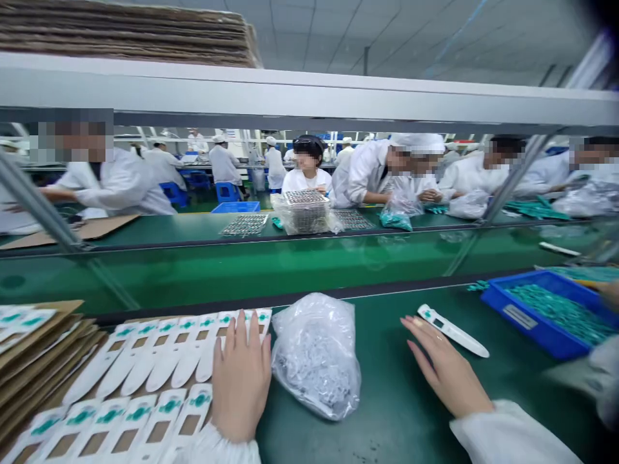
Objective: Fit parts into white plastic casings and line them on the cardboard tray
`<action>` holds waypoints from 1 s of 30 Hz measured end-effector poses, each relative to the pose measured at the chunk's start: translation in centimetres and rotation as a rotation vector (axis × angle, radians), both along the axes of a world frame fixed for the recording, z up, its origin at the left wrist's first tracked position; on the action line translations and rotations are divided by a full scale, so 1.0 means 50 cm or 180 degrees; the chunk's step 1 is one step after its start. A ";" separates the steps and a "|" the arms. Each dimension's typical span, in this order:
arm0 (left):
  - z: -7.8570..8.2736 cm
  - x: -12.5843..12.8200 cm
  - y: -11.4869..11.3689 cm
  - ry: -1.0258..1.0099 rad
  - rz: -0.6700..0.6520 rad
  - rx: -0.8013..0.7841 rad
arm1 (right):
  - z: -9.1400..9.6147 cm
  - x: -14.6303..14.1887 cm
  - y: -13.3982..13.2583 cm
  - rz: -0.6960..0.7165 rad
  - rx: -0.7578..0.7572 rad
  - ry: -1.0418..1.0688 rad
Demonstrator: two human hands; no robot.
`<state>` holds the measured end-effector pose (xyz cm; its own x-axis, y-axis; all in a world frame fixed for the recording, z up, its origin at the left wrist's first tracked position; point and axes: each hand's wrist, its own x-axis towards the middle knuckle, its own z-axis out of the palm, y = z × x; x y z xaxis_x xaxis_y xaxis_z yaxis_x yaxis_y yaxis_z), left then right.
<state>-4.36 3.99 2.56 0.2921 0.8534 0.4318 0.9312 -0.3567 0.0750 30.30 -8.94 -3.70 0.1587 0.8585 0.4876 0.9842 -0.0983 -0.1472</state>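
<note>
My left hand (242, 377) lies flat, fingers stretched out, over the right end of a row of white plastic casings (162, 348) with teal marks and rectangular windows. Those casings rest on brown cardboard. Just right of that hand sits a clear plastic bag (316, 361) full of small whitish parts. My right hand (445, 367) is held with fingers extended and nothing in the grasp visible. Close beyond its fingers, a single white casing (454, 332) lies on the green work surface (391, 399); whether the fingers touch it I cannot tell.
Stacked cardboard sheets (43, 374) stand at the left edge. A blue bin (536, 322) of small teal parts is at the right, with another person's blurred sleeve (590, 374) near it. A metal frame (309, 96) crosses above; co-workers sit at the opposite bench (193, 225).
</note>
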 end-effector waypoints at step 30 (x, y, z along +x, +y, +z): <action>0.023 0.066 -0.043 -0.2191 -0.1896 -0.1255 | 0.112 -0.099 0.022 0.0209 -0.0379 0.2570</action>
<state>-1.08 1.84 3.73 0.5122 0.7677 0.3852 0.3165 -0.5856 0.7462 25.36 -7.85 1.91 0.3694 0.9172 0.1495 0.5838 -0.1039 -0.8052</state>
